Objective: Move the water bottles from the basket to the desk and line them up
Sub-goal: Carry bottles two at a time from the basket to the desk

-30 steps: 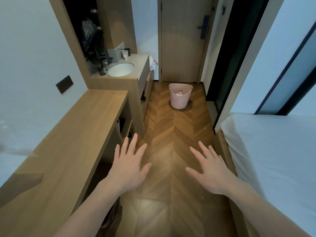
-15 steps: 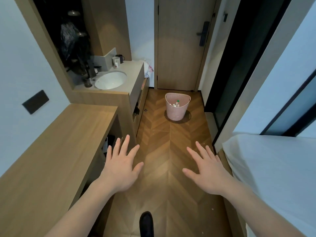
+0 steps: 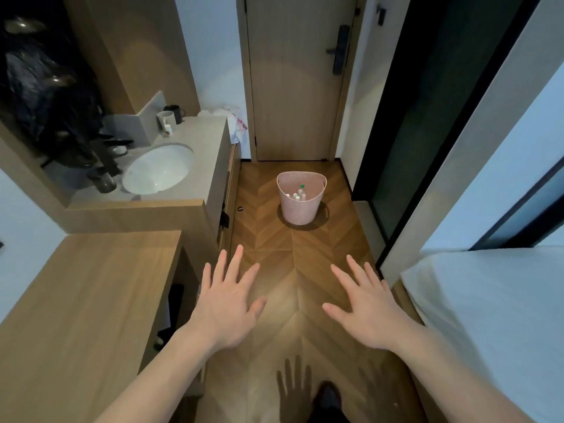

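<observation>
A pink plastic basket stands on the wooden floor in front of the closed door. Inside it I see the caps of several water bottles, one green and the others white. The wooden desk runs along the left wall, its top bare. My left hand and my right hand hover palm-down over the floor with fingers spread, both holding nothing and well short of the basket.
A sink counter with mugs stands past the desk on the left. A white bed fills the right side. A dark glass panel lines the right wall. A dark shoe shows at the bottom edge.
I have walked forward down the narrow passage; the basket and sink are nearer and larger. Both hands keep the same spread pose in front of me.
</observation>
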`<action>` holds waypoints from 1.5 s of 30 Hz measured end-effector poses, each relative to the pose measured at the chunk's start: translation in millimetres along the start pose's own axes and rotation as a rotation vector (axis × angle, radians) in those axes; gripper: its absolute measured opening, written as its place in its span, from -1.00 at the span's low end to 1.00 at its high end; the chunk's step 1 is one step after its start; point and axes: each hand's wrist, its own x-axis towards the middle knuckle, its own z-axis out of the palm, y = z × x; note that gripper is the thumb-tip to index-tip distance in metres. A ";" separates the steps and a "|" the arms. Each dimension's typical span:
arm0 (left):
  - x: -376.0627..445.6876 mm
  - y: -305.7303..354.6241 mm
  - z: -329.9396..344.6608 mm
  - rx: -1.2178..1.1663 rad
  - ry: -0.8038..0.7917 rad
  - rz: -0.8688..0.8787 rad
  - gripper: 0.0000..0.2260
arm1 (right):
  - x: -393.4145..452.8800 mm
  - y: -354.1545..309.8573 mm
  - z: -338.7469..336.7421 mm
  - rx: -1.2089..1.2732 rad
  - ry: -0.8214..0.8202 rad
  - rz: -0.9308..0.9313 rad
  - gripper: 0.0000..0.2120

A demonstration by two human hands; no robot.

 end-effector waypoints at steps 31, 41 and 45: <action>565.1 -54.1 -26.1 0.027 -0.142 0.007 -0.34 | 527.3 88.0 -168.5 -0.030 -0.097 0.121 -0.18; 742.4 -108.2 -24.4 0.044 -0.291 0.093 -0.35 | 673.0 89.9 -191.8 0.149 -0.155 0.259 -0.18; 798.8 -118.8 -19.9 0.039 -0.331 0.106 -0.36 | 715.7 96.8 -196.1 0.212 -0.231 0.280 -0.18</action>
